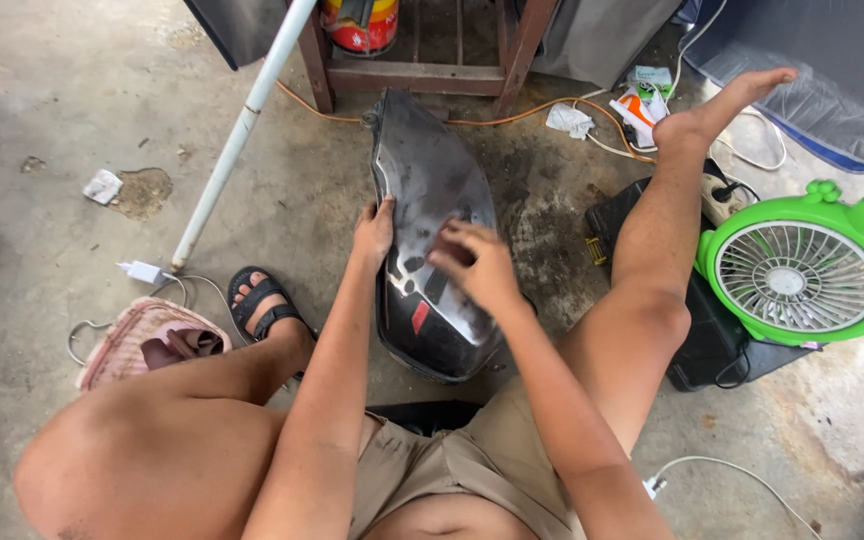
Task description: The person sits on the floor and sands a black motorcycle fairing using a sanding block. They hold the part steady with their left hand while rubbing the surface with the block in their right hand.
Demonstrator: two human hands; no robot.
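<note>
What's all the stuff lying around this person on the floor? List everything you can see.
Black glossy body panel: one, black, on the floor between the legs.
Fan: one, green with white grille, at right.
White pole: one, leaning at upper left.
Wooden stool frame: one, brown, top centre.
Can: one, red and yellow, under the frame.
Orange cable: one, along the floor.
Pink basket: one, at left.
White charger: one, near the pole's foot.
Black sandal: one, on the left foot.
Left hand: grips the panel's left edge.
Right hand: blurred, on the panel's surface.
</note>
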